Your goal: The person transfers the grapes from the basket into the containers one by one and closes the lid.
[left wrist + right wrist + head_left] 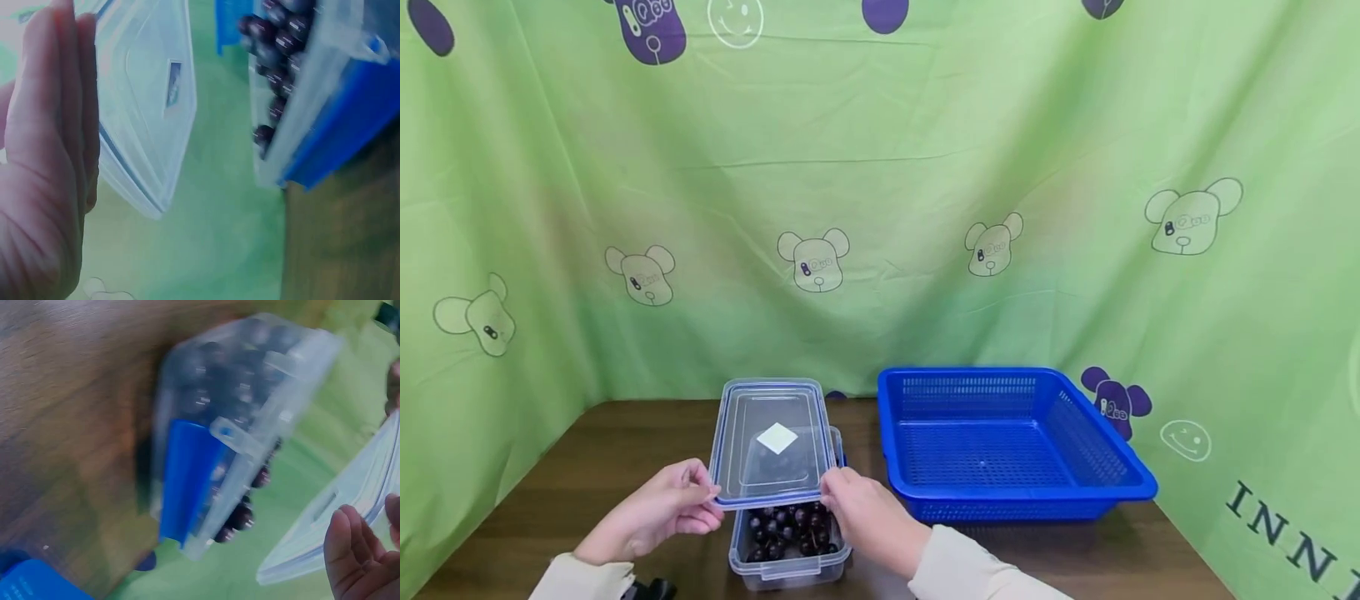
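A clear lid [741, 408] with a blue seal and a white label is raised and tilted over a clear plastic box [790, 570]. Dark round grapes [792, 533] fill the box and show past the lid's near edge. My left hand [662, 507] pinches the lid's near left corner between thumb and fingers. At the near right corner, my right hand [874, 521] grips the lid's edge. A blue latch [187, 481] hangs unfastened on the side of the box in the right wrist view. The lid hides the far part of the box in the head view.
A blue plastic basket [1000, 493] with perforated walls stands right of the box on the brown wooden table [647, 437]. A green printed cloth [880, 192] hangs behind and at both sides. Some black object [651, 590] lies at the bottom left, beside the left sleeve.
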Tool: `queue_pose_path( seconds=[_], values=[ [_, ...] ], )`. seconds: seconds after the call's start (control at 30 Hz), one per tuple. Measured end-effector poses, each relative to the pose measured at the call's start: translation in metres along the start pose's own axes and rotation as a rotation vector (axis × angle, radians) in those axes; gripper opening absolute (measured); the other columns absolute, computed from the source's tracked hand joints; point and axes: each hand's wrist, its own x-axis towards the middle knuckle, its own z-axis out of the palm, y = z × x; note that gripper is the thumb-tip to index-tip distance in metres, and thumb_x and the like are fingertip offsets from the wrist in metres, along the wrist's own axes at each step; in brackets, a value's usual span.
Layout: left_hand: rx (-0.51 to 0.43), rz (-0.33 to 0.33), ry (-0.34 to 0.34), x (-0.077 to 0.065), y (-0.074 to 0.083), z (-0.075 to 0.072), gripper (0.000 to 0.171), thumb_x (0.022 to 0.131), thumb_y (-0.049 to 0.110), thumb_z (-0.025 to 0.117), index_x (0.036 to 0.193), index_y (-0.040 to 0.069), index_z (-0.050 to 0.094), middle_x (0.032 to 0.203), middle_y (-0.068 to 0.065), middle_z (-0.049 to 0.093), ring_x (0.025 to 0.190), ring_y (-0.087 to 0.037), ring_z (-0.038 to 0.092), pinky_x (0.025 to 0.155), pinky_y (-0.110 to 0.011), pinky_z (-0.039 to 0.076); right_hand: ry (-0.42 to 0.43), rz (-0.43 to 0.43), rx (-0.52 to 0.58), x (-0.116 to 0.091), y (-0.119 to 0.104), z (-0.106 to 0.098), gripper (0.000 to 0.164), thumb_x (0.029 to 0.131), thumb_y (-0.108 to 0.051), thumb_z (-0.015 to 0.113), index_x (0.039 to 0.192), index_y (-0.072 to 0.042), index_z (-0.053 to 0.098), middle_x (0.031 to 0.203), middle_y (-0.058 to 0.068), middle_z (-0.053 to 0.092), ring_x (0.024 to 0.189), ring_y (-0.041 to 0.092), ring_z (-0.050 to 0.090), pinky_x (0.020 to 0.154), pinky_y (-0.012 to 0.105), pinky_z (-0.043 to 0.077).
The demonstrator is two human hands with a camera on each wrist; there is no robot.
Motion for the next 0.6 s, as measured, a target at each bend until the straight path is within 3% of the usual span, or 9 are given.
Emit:
queue_pose_path(
  seconds=[0.13, 0.3, 0.37, 0.5, 0.6],
  values=[
    [-0.058, 0.024, -0.009, 0.000, 0.018, 0.002, 0.008, 0.094, 0.003, 0.048, 0.089, 0.009, 0.047, 0.074, -0.002, 0.067, 0.064, -0.007, 0.066, 0.061, -0.018, 0.054, 0.075, 0.063, 0.044, 0.007, 0.009, -0.013, 0.017, 0.081, -0.008, 0.072, 0.090, -0.010, 0.058, 0.080, -0.002, 0.057, 0.069, 0.008, 0.054, 0.059, 0.021, 0.046],
    [-0.106, 0.041, -0.026, 0.000, 0.036, 0.005, 0.010, 0.095, 0.004, 0.043, 0.089, 0.009, 0.048, 0.072, -0.002, 0.068, 0.063, -0.008, 0.066, 0.059, -0.019, 0.054, 0.262, 0.189, 0.061, 0.022, 0.027, -0.011, 0.026, 0.069, -0.003, 0.079, 0.089, -0.008, 0.062, 0.083, 0.002, 0.058, 0.069, 0.014, 0.053, 0.057, 0.026, 0.046],
    [-0.105, 0.046, -0.023, -0.002, 0.041, 0.006, 0.012, 0.095, 0.004, 0.041, 0.089, 0.010, 0.049, 0.073, -0.003, 0.068, 0.063, -0.009, 0.067, 0.060, -0.020, 0.054, 0.361, 0.197, 0.046, 0.026, 0.034, -0.006, 0.027, 0.067, -0.005, 0.081, 0.087, -0.008, 0.064, 0.085, 0.003, 0.058, 0.072, 0.016, 0.054, 0.058, 0.028, 0.047],
    [-0.045, 0.074, -0.030, -0.013, 0.047, 0.010, 0.020, 0.094, 0.002, 0.036, 0.087, 0.014, 0.050, 0.075, -0.003, 0.068, 0.066, -0.012, 0.068, 0.062, -0.024, 0.056, 0.590, 0.045, 0.005, 0.029, 0.042, 0.002, 0.027, 0.063, -0.006, 0.084, 0.083, -0.008, 0.067, 0.088, 0.004, 0.063, 0.078, 0.019, 0.059, 0.064, 0.031, 0.050],
    [0.045, 0.135, 0.020, -0.022, 0.052, 0.012, 0.026, 0.094, 0.001, 0.034, 0.085, 0.017, 0.052, 0.075, -0.002, 0.069, 0.066, -0.014, 0.068, 0.063, -0.028, 0.056, 0.704, -0.106, 0.043, 0.032, 0.046, 0.005, 0.025, 0.063, -0.004, 0.082, 0.083, -0.006, 0.067, 0.089, 0.008, 0.065, 0.081, 0.022, 0.062, 0.071, 0.031, 0.052]
  ],
)
